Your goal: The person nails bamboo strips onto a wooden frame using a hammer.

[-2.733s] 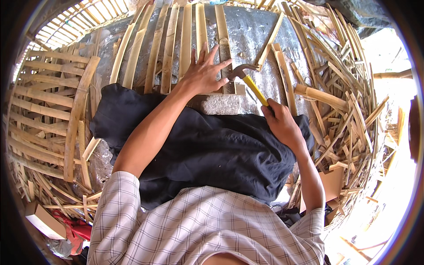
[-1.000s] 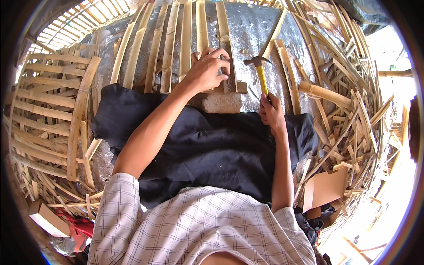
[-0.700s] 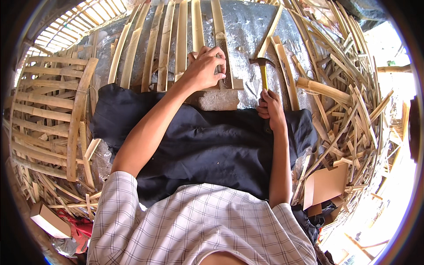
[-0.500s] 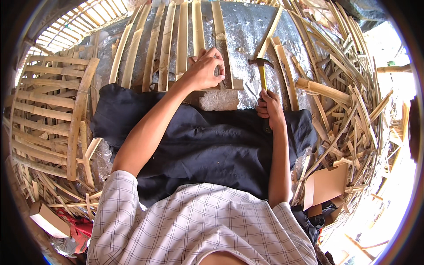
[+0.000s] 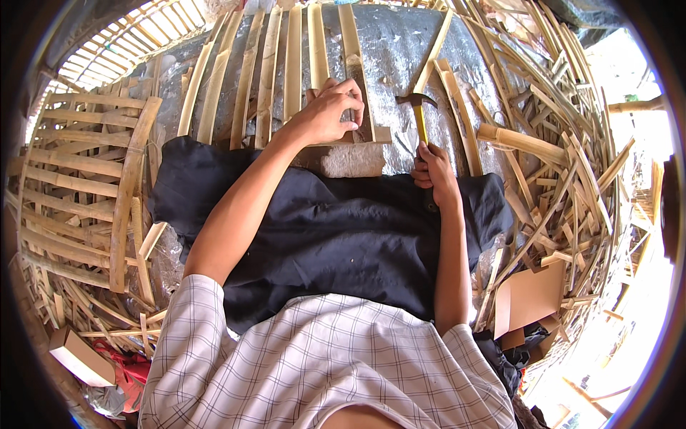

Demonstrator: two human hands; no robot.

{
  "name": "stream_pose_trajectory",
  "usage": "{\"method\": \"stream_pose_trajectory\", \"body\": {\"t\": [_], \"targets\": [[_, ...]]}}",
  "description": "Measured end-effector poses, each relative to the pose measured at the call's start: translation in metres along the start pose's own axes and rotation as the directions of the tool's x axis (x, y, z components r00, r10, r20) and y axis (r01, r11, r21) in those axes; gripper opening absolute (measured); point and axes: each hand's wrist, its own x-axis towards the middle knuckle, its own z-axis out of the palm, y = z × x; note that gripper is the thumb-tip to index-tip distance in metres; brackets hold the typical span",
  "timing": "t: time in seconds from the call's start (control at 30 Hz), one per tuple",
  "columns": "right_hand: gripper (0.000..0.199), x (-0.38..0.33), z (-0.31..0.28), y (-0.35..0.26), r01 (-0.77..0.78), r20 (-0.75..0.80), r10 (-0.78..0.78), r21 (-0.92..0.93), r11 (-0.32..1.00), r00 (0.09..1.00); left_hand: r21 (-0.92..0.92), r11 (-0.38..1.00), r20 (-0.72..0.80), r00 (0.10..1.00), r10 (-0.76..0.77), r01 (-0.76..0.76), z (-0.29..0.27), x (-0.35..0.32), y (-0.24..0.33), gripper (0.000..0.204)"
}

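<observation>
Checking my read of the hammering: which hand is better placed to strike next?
Right, probably: the right hand grips the yellow-handled hammer, head raised beside the bamboo slat, which the left hand pins down.

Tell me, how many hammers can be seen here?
1. The hammer stands upright in the right hand, right of the left hand. Others may hide among the bamboo scraps.

Left hand [image 5: 325, 114] presses a bamboo slat [image 5: 355, 71] on the grey surface [image 5: 400, 50]; right hand [image 5: 432, 168] holds a hammer [image 5: 418, 114] upright beside it.
</observation>
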Motion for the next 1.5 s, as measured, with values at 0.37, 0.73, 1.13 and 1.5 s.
{"method": "stream_pose_trajectory", "body": {"t": [0.37, 0.73, 1.13, 1.5], "targets": [[0.029, 0.000, 0.001, 0.003, 0.048, 0.026, -0.047, -0.065, 0.997, 0.999, -0.223, 0.973, -0.229, 0.973, 0.009, -0.062, -0.004, 0.014, -0.033, 0.015], [0.026, -0.054, 0.055, -0.031, 0.274, 0.052, -0.432, -0.839, 0.471, 0.900, -0.262, 0.964, -0.315, 0.941, -0.128, 0.043, -0.003, 0.029, -0.063, 0.017], [0.015, -0.040, 0.107, -0.033, 0.176, 0.118, -0.445, -0.980, 0.092, 0.888, 0.281, 0.929, -0.337, 0.881, 0.332, -0.242, 0.032, 0.132, -0.098, 0.021], [0.025, -0.124, 0.105, -0.014, 0.075, 0.045, -0.314, -0.994, 0.083, 0.948, 0.417, 0.872, -0.354, 0.838, 0.415, -0.256, 0.057, 0.129, -0.104, 0.032]]}}
